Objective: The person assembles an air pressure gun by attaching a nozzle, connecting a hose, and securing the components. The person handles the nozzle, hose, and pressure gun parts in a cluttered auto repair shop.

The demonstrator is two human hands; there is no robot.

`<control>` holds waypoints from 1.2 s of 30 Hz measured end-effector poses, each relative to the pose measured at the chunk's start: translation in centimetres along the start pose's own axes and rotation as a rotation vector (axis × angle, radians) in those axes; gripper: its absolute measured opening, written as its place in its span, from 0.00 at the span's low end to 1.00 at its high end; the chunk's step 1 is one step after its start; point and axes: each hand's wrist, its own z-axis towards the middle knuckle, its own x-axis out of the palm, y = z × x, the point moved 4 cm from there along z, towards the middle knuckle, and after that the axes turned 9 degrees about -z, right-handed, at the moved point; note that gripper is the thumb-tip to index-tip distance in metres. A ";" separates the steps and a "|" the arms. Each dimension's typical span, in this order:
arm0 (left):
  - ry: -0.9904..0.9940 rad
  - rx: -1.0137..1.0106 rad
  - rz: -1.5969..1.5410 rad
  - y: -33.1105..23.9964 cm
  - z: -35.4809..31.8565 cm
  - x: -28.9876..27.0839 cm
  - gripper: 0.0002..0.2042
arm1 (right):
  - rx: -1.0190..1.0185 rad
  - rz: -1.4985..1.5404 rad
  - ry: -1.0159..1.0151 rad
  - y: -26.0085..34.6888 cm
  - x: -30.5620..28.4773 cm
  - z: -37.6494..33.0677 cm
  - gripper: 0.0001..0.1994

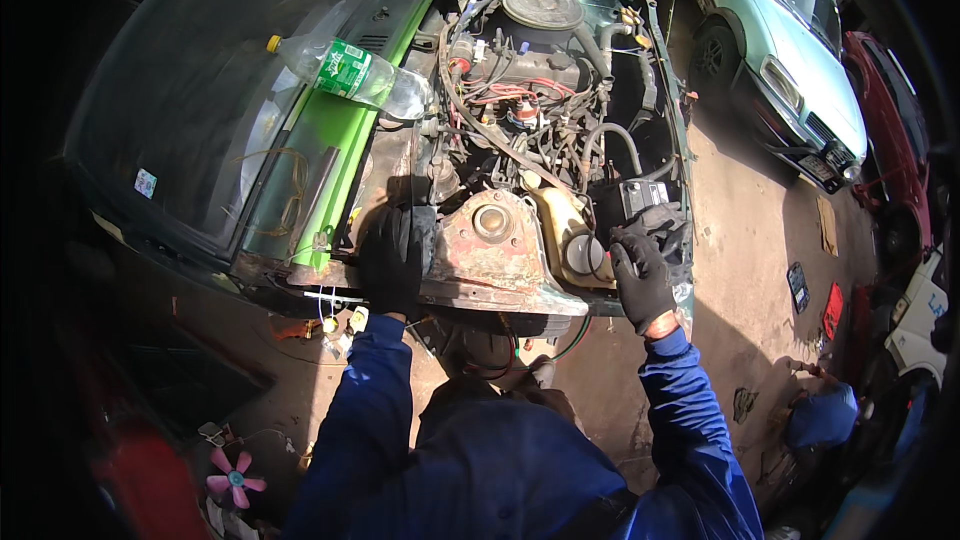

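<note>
Both my hands wear dark gloves and reach over the open engine bay. My left hand [392, 262] is in deep shadow at the near left, beside a dark box-shaped part [424, 238] and the rusty strut tower [487, 240]. Its fingers point away from me and blend into the dark; any grip is hidden. At the near right my right hand [643, 275] rests by the bay's edge, fingers loosely bent and apart, with nothing visible in them. Close to it are a yellowed plastic reservoir [560, 220] with a round white cap [584, 254] and a black battery [642, 196].
A round air cleaner [543, 8] tops the engine among hoses and red wires. A green-labelled plastic bottle [345, 70] lies near the windshield [190, 70]. A light-blue vehicle [790, 40] stands right; a person in blue [822, 415] is low right. A pink fan [236, 479] lies lower left.
</note>
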 end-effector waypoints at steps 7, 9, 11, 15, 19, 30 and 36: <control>0.034 -0.052 0.028 0.0 -0.5 0.1 0.25 | -0.312 -0.160 0.107 8.0 10.3 20.6 0.18; 0.038 -0.037 0.031 -0.1 -0.2 -0.2 0.24 | -0.362 -0.189 0.110 9.1 12.5 26.5 0.19; 0.028 -0.034 0.000 -0.1 0.3 -0.5 0.24 | -0.333 -0.221 0.096 10.0 14.9 32.4 0.22; 0.038 -0.116 -0.135 -0.8 1.0 -1.3 0.23 | -0.291 -0.220 0.116 11.1 18.8 42.7 0.28; 0.068 -0.157 -0.027 -1.5 2.2 -1.6 0.22 | -0.201 -0.252 0.039 11.1 23.5 51.7 0.40; 0.057 -0.225 -0.009 -1.8 3.5 -2.4 0.18 | 0.034 -0.405 0.130 8.1 32.1 67.8 0.34; 0.117 -0.222 0.088 -1.5 2.5 -1.8 0.19 | -0.030 -0.082 -0.138 10.7 23.6 61.0 0.27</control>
